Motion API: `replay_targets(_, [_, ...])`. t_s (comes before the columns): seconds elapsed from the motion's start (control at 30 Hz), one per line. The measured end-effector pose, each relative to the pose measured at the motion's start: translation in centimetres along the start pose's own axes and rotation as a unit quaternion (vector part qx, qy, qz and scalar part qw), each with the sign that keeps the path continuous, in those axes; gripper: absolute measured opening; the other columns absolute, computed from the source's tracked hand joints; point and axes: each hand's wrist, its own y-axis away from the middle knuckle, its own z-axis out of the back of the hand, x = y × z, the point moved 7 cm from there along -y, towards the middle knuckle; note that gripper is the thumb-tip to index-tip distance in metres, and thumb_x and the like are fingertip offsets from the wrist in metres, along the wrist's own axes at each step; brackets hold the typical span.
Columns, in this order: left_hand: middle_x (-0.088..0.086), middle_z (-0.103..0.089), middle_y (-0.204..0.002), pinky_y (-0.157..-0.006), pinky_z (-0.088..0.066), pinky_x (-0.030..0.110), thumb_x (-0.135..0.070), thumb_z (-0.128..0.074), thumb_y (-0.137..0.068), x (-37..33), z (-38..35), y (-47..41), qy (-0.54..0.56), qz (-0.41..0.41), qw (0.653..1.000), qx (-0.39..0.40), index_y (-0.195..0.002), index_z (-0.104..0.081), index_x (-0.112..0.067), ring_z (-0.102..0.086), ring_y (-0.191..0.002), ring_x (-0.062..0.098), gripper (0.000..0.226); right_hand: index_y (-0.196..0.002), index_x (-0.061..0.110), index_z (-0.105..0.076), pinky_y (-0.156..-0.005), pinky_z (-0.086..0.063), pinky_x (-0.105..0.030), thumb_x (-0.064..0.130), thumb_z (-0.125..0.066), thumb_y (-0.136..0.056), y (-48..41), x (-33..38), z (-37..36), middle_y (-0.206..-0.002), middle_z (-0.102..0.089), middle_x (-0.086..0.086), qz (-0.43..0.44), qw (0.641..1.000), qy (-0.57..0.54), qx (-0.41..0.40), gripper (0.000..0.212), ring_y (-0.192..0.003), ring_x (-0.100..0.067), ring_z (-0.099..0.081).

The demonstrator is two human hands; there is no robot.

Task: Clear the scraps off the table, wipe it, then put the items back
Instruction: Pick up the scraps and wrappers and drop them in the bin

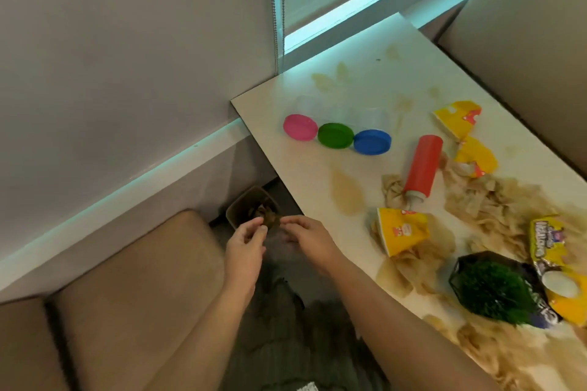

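Note:
My left hand (244, 243) and my right hand (306, 235) hover side by side over a small brown bin (242, 204) on the floor by the table's corner. Their fingers are loosely curled, and brown scraps (268, 218) lie in the bin just past the fingertips. I see nothing gripped in either hand. The white table (349, 95) on the right is stained brown. Soaked brown tissues (495, 206) and torn yellow wrappers (401, 230) litter its near half.
Three clear tubs with pink (300, 127), green (335, 135) and blue (372, 141) lids lie in a row on the table. A red squeeze bottle (424, 165), a black potted plant (492, 289) and a snack packet (549, 251) sit among the mess. A beige sofa (127, 279) lies on the left.

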Motion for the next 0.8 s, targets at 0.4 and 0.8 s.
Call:
replay_targets(0.4, [-0.010,-0.062,-0.127,-0.101,-0.054,0.044,-0.028,-0.065,-0.099,-4.6,-14.5,9.6,-0.144,-0.126,0.973,0.132,-0.124,-0.066,-0.041,-0.064,-0.111,0.014,0.028,-0.113,0.017,-0.067,-0.088,-0.058,-0.041,0.013,-0.054,-0.103,13.9,-1.2,16.1,-0.116,-0.072,-0.010,0.059,0.975,-0.152,-0.154,0.017,-0.097,-0.029,-0.071])
replay_targets(0.8, [0.005,-0.062,-0.140,-0.106,-0.049,0.039,-0.022,-0.064,-0.098,-4.0,-21.7,4.1,-0.339,-0.075,0.923,0.167,-0.144,-0.055,-0.018,-0.059,-0.125,0.025,0.047,-0.146,0.021,-0.042,-0.092,-0.052,-0.048,0.012,-0.054,-0.090,11.8,0.6,22.9,-0.136,-0.044,-0.013,0.037,0.946,0.199,-0.253,0.058,-0.115,-0.034,-0.055])
